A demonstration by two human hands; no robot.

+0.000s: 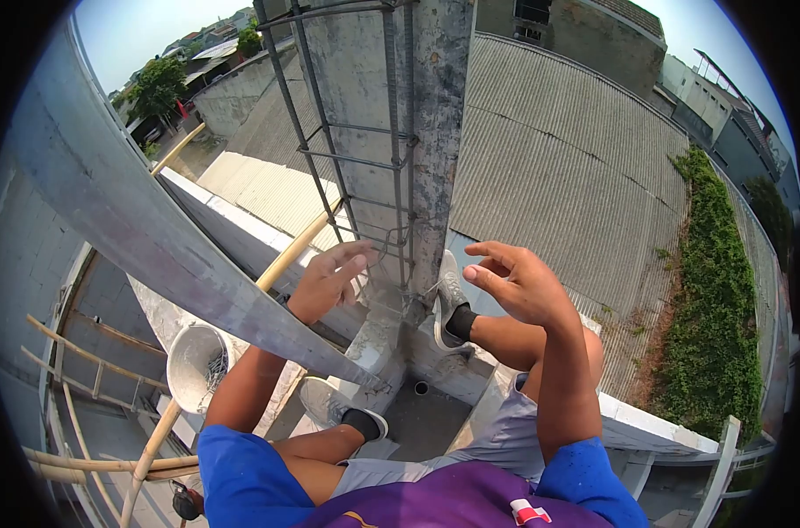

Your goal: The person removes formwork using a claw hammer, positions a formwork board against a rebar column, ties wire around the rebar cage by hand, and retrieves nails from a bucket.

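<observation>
My left hand is raised beside the upright rebar cage, its fingers loosely bent and the thumb apart. Its fingertips are right at a bent piece of thin steel low on the cage. Over my raised leg hangs my right hand, fingers curled but spread from the thumb, with nothing visible between them. Behind the cage rises a rough concrete column. One grey shoe rests at the foot of this column, and the other shoe is lower left.
A wide pale board or beam slants across the left. Below it are a white bucket with metal pieces and bamboo poles. A short pipe end shows in the concrete. Right of the wall, a corrugated roof lies lower down.
</observation>
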